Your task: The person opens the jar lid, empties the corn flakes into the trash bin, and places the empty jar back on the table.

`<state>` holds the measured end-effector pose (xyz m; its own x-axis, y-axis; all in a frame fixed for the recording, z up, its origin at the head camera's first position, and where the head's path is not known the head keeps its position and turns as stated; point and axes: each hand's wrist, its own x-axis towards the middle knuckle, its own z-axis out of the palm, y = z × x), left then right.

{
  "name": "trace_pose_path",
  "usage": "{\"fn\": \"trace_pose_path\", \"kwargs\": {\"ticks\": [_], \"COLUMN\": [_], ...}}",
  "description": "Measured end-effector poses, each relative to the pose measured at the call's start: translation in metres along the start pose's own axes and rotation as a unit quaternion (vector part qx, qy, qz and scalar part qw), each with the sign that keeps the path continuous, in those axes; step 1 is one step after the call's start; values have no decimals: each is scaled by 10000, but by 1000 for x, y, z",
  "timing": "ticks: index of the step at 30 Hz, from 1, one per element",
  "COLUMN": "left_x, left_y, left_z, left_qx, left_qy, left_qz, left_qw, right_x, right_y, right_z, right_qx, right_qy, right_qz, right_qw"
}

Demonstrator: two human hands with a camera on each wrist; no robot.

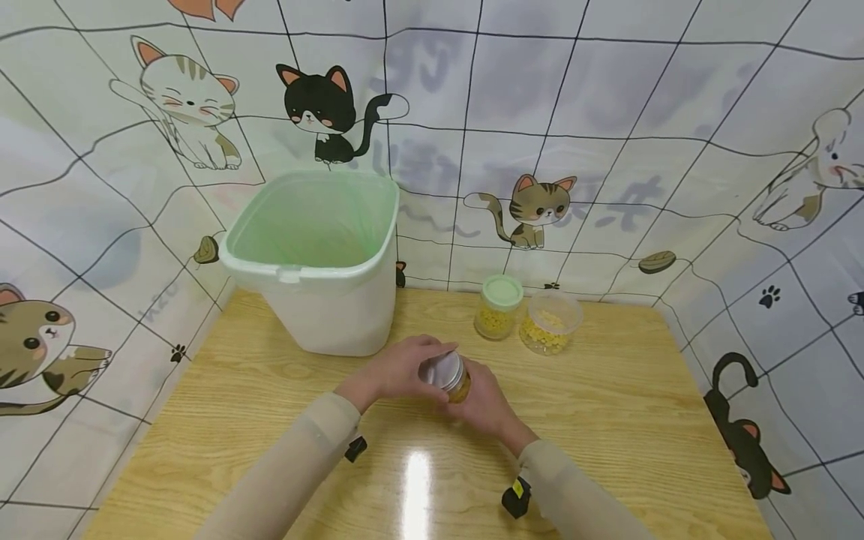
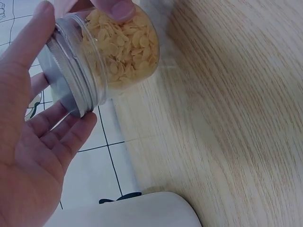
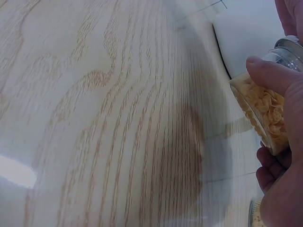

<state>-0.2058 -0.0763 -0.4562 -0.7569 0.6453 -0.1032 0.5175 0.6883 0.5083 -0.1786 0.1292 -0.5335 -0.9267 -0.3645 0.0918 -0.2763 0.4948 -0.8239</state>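
Note:
Over the middle of the table, both hands hold one clear jar [image 1: 461, 388] of small yellow flakes, tilted onto its side. Its silver screw lid [image 2: 71, 66] is on the neck. My left hand [image 1: 403, 370] grips that lid, thumb on one side and fingers curled round the other, as the left wrist view shows. The jar's body [image 3: 260, 106] sits in my right hand [image 1: 484, 401], the thumb lying along its side. Behind the hands stand a green-lidded jar [image 1: 495, 319] of yellow bits and a tub [image 1: 545, 330] with a translucent lid and similar bits.
A tall white bin [image 1: 337, 307] with a green liner stands at the back left of the wooden table [image 1: 607, 420]. Cat-printed sheeting [image 1: 432, 97] hangs behind the table and along both sides.

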Motion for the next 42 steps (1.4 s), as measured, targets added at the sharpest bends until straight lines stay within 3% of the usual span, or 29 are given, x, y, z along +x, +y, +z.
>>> {"fn": "trace_pose_path", "kwargs": {"ticks": [11,15,26,31,39,42], "left_x": [-2,-3,-1,1,4,6], "left_y": [-1,-2,-8,-15,-26,-31], "left_z": [-5,-7,-6,2,16,23], "left_qx": [-210,-505,-1148,-1849,-3234,-3502], "left_qy": [148,244,823,1032,1141,1053], "left_qz": [-73,10,-156,-277,-509,-559], "left_qw": [9996,9984,9899,9769,9380,9291], "right_x": [1,-1,-6,-9,-16,-18], "right_y": [4,7,10,12,17,19], "right_z": [0,-2,-12,-18,-29,-34], "right_qx": [136,179,58,41,-268,-270], "right_qy": [74,72,176,270,418,446], "right_qz": [-45,-135,382,522,958,994], "right_qw": [9999,9997,9991,9983,9942,9937]}}
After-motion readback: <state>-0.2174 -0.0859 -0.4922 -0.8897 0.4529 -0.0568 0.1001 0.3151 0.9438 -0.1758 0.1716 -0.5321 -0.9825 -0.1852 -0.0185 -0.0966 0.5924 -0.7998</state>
